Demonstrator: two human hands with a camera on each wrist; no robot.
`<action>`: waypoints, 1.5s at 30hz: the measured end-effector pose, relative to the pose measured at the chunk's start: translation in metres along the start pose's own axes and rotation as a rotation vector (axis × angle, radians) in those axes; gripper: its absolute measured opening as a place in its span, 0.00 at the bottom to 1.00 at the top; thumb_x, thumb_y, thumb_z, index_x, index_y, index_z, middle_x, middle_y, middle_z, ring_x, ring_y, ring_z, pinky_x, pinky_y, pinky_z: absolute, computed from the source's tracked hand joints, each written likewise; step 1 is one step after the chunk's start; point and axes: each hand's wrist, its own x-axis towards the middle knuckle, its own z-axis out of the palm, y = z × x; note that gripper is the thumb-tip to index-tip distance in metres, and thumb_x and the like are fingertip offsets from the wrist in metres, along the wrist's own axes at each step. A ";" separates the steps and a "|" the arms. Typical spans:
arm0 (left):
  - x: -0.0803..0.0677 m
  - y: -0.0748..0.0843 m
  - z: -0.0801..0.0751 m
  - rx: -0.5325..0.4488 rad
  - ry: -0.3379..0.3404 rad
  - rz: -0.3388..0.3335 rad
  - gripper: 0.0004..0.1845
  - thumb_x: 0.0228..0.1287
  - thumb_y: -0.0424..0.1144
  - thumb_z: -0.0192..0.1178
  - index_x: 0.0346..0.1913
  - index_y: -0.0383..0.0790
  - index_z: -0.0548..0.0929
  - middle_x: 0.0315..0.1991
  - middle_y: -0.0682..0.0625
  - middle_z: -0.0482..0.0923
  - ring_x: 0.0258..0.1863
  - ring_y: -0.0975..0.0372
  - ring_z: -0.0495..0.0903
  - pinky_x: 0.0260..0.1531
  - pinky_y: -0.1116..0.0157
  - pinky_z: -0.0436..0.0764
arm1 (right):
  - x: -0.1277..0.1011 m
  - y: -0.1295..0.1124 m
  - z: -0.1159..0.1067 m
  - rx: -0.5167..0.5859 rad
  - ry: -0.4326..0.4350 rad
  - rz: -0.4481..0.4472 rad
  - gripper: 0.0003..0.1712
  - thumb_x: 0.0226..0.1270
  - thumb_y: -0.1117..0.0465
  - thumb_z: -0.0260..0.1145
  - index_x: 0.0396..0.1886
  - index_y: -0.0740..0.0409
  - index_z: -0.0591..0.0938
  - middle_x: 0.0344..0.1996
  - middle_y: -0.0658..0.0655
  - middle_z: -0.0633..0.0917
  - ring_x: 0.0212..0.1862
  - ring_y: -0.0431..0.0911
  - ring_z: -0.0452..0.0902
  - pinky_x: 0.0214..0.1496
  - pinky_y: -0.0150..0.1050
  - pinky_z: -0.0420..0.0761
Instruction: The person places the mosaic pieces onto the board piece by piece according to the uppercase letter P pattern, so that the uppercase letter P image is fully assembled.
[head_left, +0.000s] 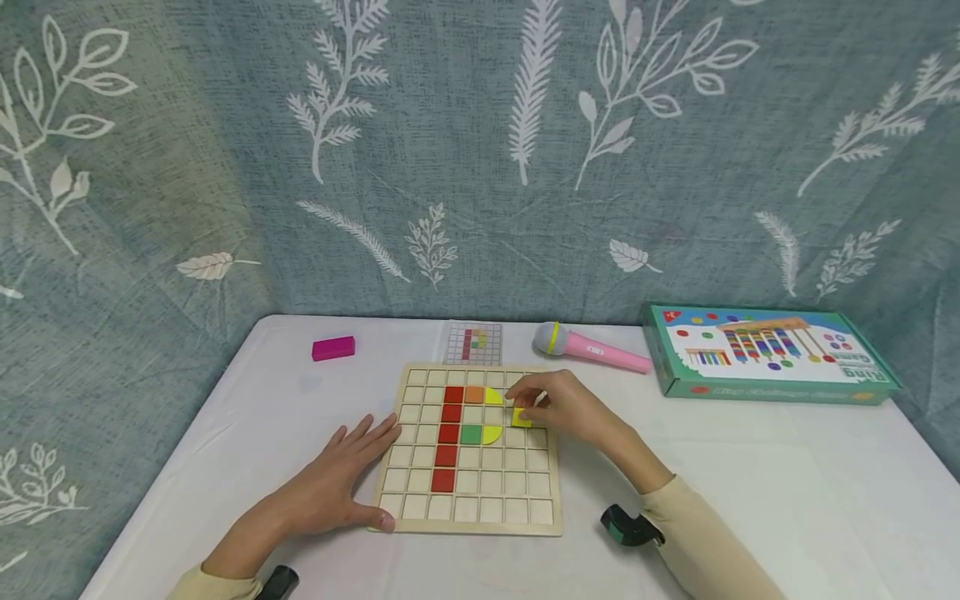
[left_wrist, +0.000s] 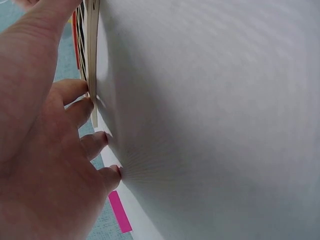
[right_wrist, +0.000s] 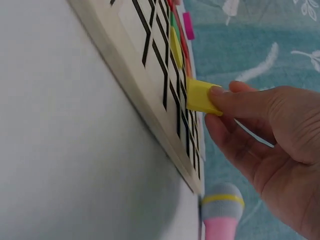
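Note:
A wooden grid board (head_left: 468,527) lies flat on the table. Several red squares (head_left: 447,433) form a column on it, with an orange square (head_left: 474,395) beside the top one. A green square (head_left: 471,434) sits lower, and a yellow rounded piece (head_left: 492,397) and another yellow rounded piece (head_left: 491,434) lie to the right. Over the board's right side, my right hand (head_left: 558,404) pinches a yellow square tile (right_wrist: 200,95) between thumb and fingers. My left hand (head_left: 330,483) is spread out, its fingertips and thumb touching the board's left edge.
Behind the board lies a printed pattern card (head_left: 474,343). A pink toy microphone (head_left: 600,350) and a green toy box (head_left: 772,354) are at the back right. At the back left is a magenta block (head_left: 333,348). A patterned curtain (head_left: 465,167) hangs behind the table.

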 end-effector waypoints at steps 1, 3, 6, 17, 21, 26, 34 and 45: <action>0.000 0.000 0.000 0.000 0.003 0.003 0.64 0.37 0.67 0.73 0.75 0.36 0.60 0.76 0.42 0.54 0.75 0.40 0.47 0.69 0.36 0.45 | 0.002 -0.001 0.002 0.004 0.002 -0.003 0.13 0.59 0.72 0.70 0.45 0.64 0.85 0.34 0.51 0.87 0.38 0.40 0.80 0.40 0.31 0.82; -0.001 0.000 0.001 -0.006 0.005 -0.001 0.64 0.37 0.67 0.73 0.74 0.36 0.60 0.76 0.42 0.54 0.75 0.40 0.47 0.69 0.36 0.44 | 0.007 -0.002 0.007 0.005 0.010 -0.008 0.13 0.59 0.72 0.70 0.45 0.63 0.85 0.34 0.51 0.87 0.38 0.40 0.80 0.40 0.31 0.82; 0.000 0.001 0.001 -0.014 0.000 -0.011 0.63 0.37 0.67 0.73 0.75 0.36 0.60 0.76 0.43 0.54 0.75 0.40 0.46 0.70 0.37 0.43 | 0.013 -0.004 0.012 0.015 0.047 0.012 0.12 0.59 0.72 0.70 0.43 0.62 0.86 0.34 0.51 0.87 0.37 0.41 0.80 0.40 0.31 0.82; 0.000 0.003 0.000 -0.001 -0.021 -0.032 0.64 0.36 0.67 0.74 0.75 0.37 0.60 0.77 0.44 0.53 0.76 0.42 0.46 0.71 0.38 0.42 | 0.024 -0.004 0.024 0.080 0.050 0.047 0.10 0.61 0.71 0.69 0.43 0.62 0.86 0.36 0.52 0.87 0.39 0.41 0.80 0.41 0.32 0.82; -0.002 0.003 0.000 -0.003 -0.029 -0.044 0.64 0.36 0.67 0.73 0.75 0.38 0.59 0.77 0.44 0.52 0.76 0.42 0.45 0.71 0.38 0.42 | 0.024 -0.006 0.025 0.074 0.042 0.034 0.10 0.61 0.71 0.69 0.43 0.62 0.86 0.36 0.51 0.87 0.39 0.41 0.80 0.42 0.32 0.82; -0.001 0.004 0.001 -0.009 -0.022 -0.037 0.64 0.37 0.67 0.73 0.75 0.38 0.59 0.77 0.45 0.52 0.76 0.42 0.45 0.71 0.38 0.41 | 0.025 -0.005 0.025 0.071 0.036 0.028 0.09 0.61 0.71 0.69 0.42 0.61 0.86 0.36 0.51 0.87 0.39 0.40 0.80 0.42 0.32 0.82; 0.001 0.004 0.000 -0.014 -0.028 -0.039 0.64 0.37 0.67 0.73 0.75 0.38 0.59 0.77 0.45 0.52 0.76 0.42 0.45 0.71 0.38 0.41 | 0.024 -0.004 0.028 0.051 0.036 0.030 0.08 0.62 0.71 0.69 0.41 0.61 0.86 0.37 0.51 0.87 0.39 0.41 0.80 0.42 0.32 0.82; -0.002 0.005 0.003 -0.007 -0.024 -0.028 0.64 0.36 0.69 0.72 0.75 0.38 0.59 0.77 0.46 0.52 0.76 0.42 0.45 0.70 0.37 0.42 | 0.021 -0.004 0.032 -0.025 0.022 0.028 0.07 0.62 0.72 0.69 0.40 0.61 0.86 0.35 0.52 0.87 0.38 0.41 0.80 0.41 0.31 0.82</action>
